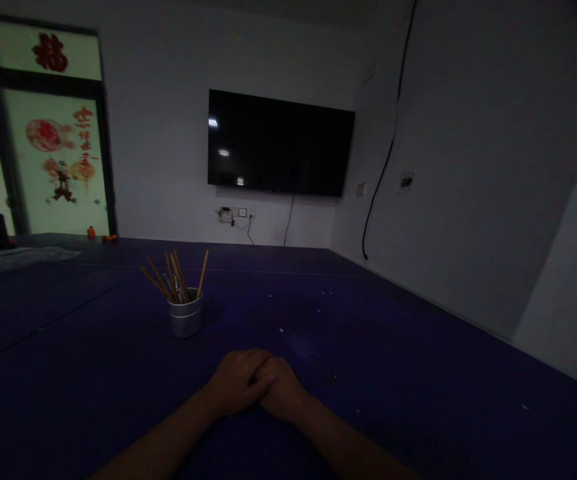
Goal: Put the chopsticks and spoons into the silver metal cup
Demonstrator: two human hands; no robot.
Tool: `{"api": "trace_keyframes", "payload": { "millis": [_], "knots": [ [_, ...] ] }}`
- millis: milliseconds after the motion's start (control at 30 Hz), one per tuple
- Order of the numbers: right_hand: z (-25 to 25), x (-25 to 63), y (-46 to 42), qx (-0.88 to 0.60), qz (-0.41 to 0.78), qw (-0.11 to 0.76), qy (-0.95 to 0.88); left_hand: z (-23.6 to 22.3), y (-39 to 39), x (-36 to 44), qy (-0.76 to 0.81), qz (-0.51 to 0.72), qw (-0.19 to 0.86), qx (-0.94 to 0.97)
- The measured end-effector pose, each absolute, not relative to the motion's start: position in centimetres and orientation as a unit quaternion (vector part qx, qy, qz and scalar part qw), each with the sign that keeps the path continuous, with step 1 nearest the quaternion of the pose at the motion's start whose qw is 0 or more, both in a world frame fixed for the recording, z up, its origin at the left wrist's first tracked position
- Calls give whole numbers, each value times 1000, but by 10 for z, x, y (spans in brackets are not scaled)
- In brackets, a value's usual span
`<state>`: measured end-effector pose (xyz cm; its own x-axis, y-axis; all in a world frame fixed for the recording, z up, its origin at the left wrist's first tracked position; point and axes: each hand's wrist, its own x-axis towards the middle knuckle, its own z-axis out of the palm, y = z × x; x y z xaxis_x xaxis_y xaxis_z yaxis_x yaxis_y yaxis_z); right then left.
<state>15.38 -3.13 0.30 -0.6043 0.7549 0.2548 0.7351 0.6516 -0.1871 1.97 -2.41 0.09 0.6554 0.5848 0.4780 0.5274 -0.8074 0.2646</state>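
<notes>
Close in front of me, my left hand point(237, 381) and my right hand point(282, 392) are clasped together over the purple-blue table surface point(248, 293). The left thumb lies across the right hand, and the fingers of both are closed on each other and partly hidden. Ahead and a little left of them stands a grey metal holder point(186, 321) with small holes in its side. Several chopsticks point(176, 275) lean out of it at different angles, along with some shiny metal utensils that are too dark to name. Neither hand touches the holder.
Small white scraps point(281, 330) dot the surface. A dark television point(281, 143) hangs on the far wall above sockets and cables. Clear plastic sheeting point(18, 259) and small orange objects point(91, 232) lie at the far left. A wall point(468, 200) bounds the right side.
</notes>
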Motion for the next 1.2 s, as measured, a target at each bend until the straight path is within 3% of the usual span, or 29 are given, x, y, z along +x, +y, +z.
{"api": "trace_keyframes", "payload": {
  "millis": [1200],
  "knots": [
    [4,156,-33,-421,3,151,-894,12,-31,20,322,269,74,905]
  ]
}}
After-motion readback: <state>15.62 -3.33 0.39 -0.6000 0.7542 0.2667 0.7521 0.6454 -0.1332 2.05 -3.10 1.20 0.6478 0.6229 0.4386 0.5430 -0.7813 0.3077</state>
